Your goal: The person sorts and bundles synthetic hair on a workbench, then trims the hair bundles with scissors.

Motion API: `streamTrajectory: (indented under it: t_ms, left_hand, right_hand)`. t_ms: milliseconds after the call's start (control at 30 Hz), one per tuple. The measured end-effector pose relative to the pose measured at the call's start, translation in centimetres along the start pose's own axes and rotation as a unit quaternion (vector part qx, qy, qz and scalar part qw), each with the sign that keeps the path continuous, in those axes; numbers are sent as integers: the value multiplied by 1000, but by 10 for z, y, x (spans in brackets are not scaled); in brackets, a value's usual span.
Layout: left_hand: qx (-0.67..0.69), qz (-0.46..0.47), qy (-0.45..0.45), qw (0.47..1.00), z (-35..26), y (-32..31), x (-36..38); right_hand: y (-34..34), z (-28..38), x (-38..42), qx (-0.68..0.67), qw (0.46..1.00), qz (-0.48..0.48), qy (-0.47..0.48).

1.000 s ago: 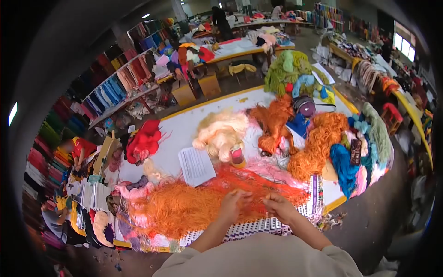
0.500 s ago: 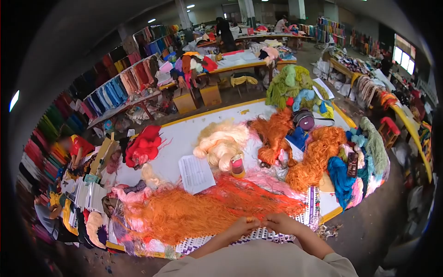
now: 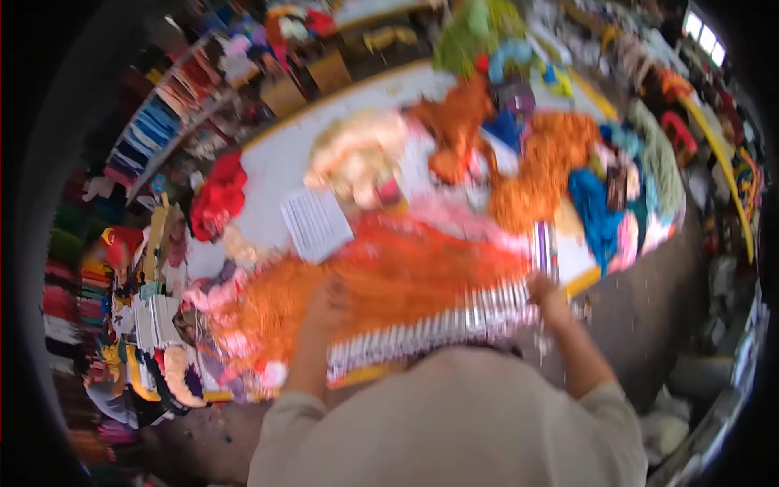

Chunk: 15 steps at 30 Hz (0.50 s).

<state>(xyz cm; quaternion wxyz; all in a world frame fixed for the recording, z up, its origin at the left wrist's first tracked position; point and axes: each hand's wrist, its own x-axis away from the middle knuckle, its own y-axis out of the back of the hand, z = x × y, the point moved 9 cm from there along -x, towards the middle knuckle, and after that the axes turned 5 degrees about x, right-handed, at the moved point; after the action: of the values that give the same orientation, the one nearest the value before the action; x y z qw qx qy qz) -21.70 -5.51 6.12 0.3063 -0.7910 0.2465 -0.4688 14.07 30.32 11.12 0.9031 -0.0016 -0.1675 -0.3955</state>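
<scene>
A long spread of loose orange thread (image 3: pixel 406 288) lies along the near side of the table. Over its left part is my left hand (image 3: pixel 329 302), smeared by motion, so its fingers cannot be made out. At the right end of a row of white and purple printed cards (image 3: pixel 438 325) is my right hand (image 3: pixel 547 294), also blurred. Whether it pinches a strand is not visible. The card row runs along the table's near edge, in front of my body. Behind the orange thread lie a printed paper sheet (image 3: pixel 316 225) and a pink-topped spool or jar (image 3: pixel 389 192).
Around the white table (image 3: pixel 272 174) lie red yarn (image 3: pixel 219 195), cream yarn (image 3: pixel 357 154), rust-orange hanks (image 3: pixel 544 174), teal yarn (image 3: pixel 591 207) and green yarn (image 3: pixel 475 40). Stacked papers (image 3: pixel 154 321) sit at the left. A rack of coloured hanks (image 3: pixel 150 134) stands beyond.
My hands, together at the near edge before, have moved apart: the left to the left over the orange thread, the right to the right. The view has tilted down.
</scene>
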Motion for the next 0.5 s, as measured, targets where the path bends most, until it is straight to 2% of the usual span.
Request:
streamTrajectory:
  t_ms: [33,67,100,133,167,200,233,267,300,333,400,433,467,500]
  left_hand:
    - [29,9,42,999,-30,21,8]
    - [0,-51,-59,997,-75,75,5]
    - [64,66,41,995,-101,107,6]
    - [-43,-167,-92,981,-151,155,30]
    - [-12,-209,-85,974,-176,171,49]
    - [115,-174,-71,975,-212,227,58]
    - [88,-227,-154,958,-229,226,85]
    - [149,-300,-223,915,-237,229,108]
    - [105,-279,-276,914,-243,212,113]
    - [59,-259,-325,908,-239,192,121]
    - [-131,-215,-330,910,-179,149,75]
    - [-66,-91,-224,968,-118,113,36]
    - [-11,25,-77,997,-50,72,5]
    - [5,111,64,992,18,33,-15]
  right_hand:
    - [45,-38,-10,66,997,-40,-27]
    - [102,-77,-20,90,991,-78,-59]
    - [161,-120,-22,103,984,-112,-92]
    - [225,-161,-14,130,974,-139,-124]
    - [272,-148,-7,552,817,-146,78]
    - [327,-152,8,529,818,-206,-95]
    - [386,-163,28,464,826,-308,-89]
    - [435,-174,36,593,734,-314,-106]
    - [484,-203,65,323,791,-475,-210]
    - [479,-209,63,327,791,-470,-218]
    - [432,-194,40,338,827,-443,-76]
    - [391,-198,18,340,862,-365,-93]
    - [339,-198,-4,338,890,-285,-109]
    - [291,-200,-33,453,864,-216,-42]
